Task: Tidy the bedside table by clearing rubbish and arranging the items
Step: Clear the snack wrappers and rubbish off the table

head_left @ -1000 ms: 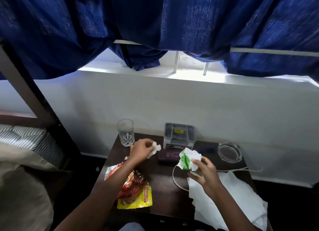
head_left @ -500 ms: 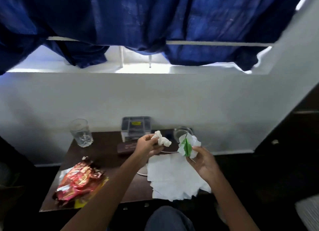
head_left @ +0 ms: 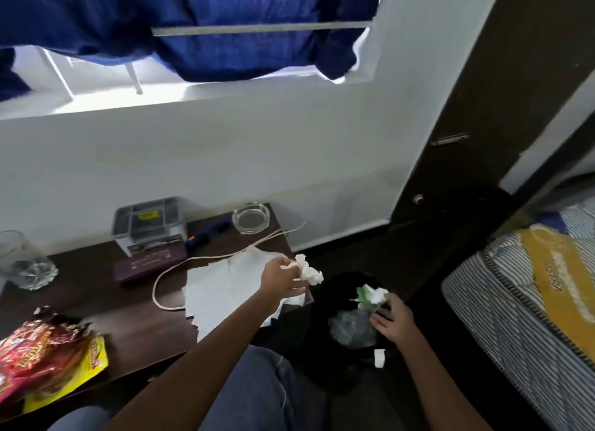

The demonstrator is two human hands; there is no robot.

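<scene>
The person is sitting at a dark brown desk [head_left: 128,308] and is reaching both hands out to the right. The left hand [head_left: 281,277] is pinching a scrunched-up white tissue [head_left: 309,271] with curled fingers, and it is holding it out past the right edge of the desk, just beside the black bin [head_left: 322,359] on the floor.

The right hand [head_left: 394,319] is hanging over the open bin with its fingers straight and spread. A crumpled white and green paper [head_left: 370,296] is sitting right at the fingertips. The view is blurry here, so it looks let go, but it may be touching a finger. Some clear plastic [head_left: 351,332] is lying inside the bin under the hand.

On the desk, loose white paper sheets [head_left: 225,289] are lying near the right edge, and a pale cord [head_left: 167,280] is curling beside them. A dark flat case [head_left: 151,263] is lying in front of a grey box [head_left: 148,224]. A glass ashtray [head_left: 251,218] is sitting at the back right corner. A drinking glass [head_left: 22,263] is standing at the far left. Red and yellow snack wrappers [head_left: 42,359] are lying at the front left corner.
</scene>
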